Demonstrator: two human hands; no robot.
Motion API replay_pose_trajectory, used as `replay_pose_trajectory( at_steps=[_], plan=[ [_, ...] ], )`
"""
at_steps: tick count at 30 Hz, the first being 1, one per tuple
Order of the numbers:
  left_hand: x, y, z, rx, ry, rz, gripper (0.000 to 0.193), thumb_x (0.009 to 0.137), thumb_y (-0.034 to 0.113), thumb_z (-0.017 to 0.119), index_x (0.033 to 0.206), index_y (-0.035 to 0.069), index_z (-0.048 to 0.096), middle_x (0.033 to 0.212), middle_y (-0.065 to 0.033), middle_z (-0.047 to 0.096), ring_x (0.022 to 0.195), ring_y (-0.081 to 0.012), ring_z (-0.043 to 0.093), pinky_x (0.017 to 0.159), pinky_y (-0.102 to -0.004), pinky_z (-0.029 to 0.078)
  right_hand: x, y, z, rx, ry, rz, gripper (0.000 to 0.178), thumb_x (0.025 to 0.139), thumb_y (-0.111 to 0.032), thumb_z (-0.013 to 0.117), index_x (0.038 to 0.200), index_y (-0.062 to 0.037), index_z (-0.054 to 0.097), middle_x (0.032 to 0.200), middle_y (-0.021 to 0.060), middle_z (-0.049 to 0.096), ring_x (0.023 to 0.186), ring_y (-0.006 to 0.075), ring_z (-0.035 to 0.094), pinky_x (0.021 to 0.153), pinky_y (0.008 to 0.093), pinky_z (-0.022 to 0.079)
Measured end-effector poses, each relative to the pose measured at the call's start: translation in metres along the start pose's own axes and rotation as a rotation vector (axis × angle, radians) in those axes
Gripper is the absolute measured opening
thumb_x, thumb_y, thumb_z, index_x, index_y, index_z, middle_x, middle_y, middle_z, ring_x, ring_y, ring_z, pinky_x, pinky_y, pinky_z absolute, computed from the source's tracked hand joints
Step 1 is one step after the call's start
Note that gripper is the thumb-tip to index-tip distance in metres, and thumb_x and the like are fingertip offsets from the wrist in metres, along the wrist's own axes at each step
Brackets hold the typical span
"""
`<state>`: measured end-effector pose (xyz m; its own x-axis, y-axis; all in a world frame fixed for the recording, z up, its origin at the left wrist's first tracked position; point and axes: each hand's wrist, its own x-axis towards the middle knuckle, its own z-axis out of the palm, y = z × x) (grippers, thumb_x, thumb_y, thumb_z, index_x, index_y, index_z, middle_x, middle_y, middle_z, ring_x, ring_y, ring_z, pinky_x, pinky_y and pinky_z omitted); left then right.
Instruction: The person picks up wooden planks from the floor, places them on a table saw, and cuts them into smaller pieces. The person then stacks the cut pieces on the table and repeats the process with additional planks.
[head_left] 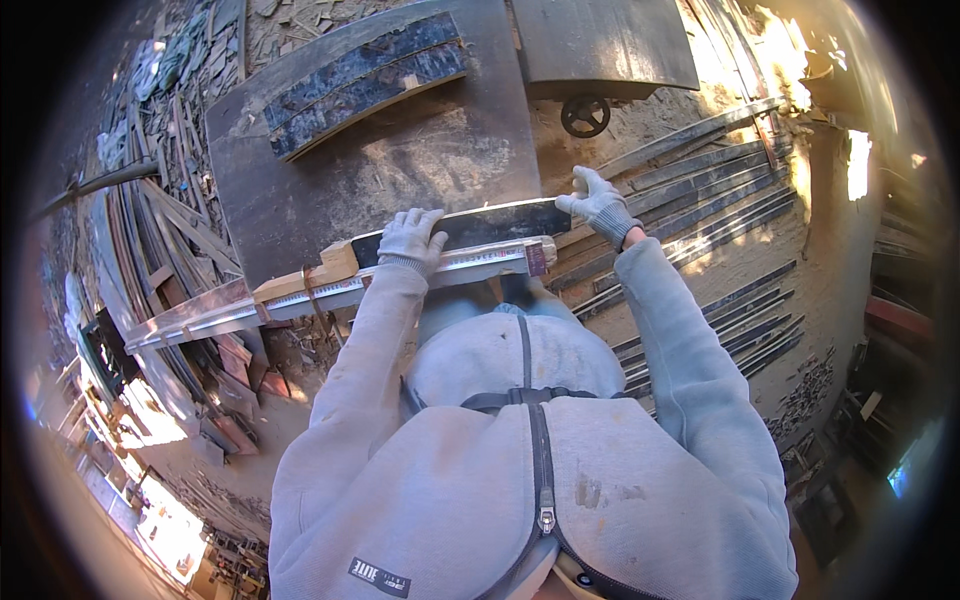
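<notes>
Fingers (425, 222) of the gloved left hand (410, 240) lie spread flat on one dark strip (470, 226), pressing it down near its left end; fingers (583, 190) of the gloved right hand (598, 205) curl over the strip's far right end, closed on its edge. That strip lies across the bench (400, 170), just ahead of the left fingertips, its near edge against a pale metal fence rail (300, 296) that runs under the left wrist and off to the left. A wooden block (300, 280) sits on the rail, left of the left fingers.

Judging by the layout, one strip is lined up against the rail and not yet worked. Well beyond the fingers, two dark curved strips (365, 80) lie side by side on the bench. Right of the right fingers many long strips (700, 200) lie stacked on the floor, too many to count. One black handwheel (585, 115) sits beyond the right fingers.
</notes>
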<state>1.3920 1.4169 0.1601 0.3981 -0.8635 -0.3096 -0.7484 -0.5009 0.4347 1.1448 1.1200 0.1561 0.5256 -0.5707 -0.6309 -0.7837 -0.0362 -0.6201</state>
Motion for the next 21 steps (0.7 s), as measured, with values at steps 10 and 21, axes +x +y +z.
replay_pose_trajectory(
  at_steps=[10, 21],
  plan=[
    [-0.002, 0.028, 0.03, 0.084, 0.225, 0.117, 0.064, 0.094, 0.044, 0.069, 0.148, 0.011, 0.061, 0.144, -0.0137, 0.06, 0.137, -0.0357, 0.052, 0.124, -0.0549, 0.032, -0.024, 0.011, 0.034, -0.234, 0.044, 0.058, 0.035, 0.093, -0.021, 0.08, 0.124, -0.0054, 0.073, 0.108, 0.0172, 0.079, 0.1, 0.0298, 0.076, 0.09, 0.0404, 0.059],
    [0.012, 0.044, 0.024, 0.002, 0.229, 0.095, 0.05, 0.091, 0.036, 0.072, 0.137, 0.015, 0.066, 0.127, -0.0102, 0.065, 0.123, -0.0343, 0.058, 0.111, -0.0518, 0.042, -0.029, 0.01, 0.038, -0.015, 0.112, 0.112, 0.033, 0.094, -0.018, 0.078, 0.124, -0.0074, 0.072, 0.109, 0.0176, 0.079, 0.102, 0.0325, 0.076, 0.092, 0.0416, 0.059]
  ],
)
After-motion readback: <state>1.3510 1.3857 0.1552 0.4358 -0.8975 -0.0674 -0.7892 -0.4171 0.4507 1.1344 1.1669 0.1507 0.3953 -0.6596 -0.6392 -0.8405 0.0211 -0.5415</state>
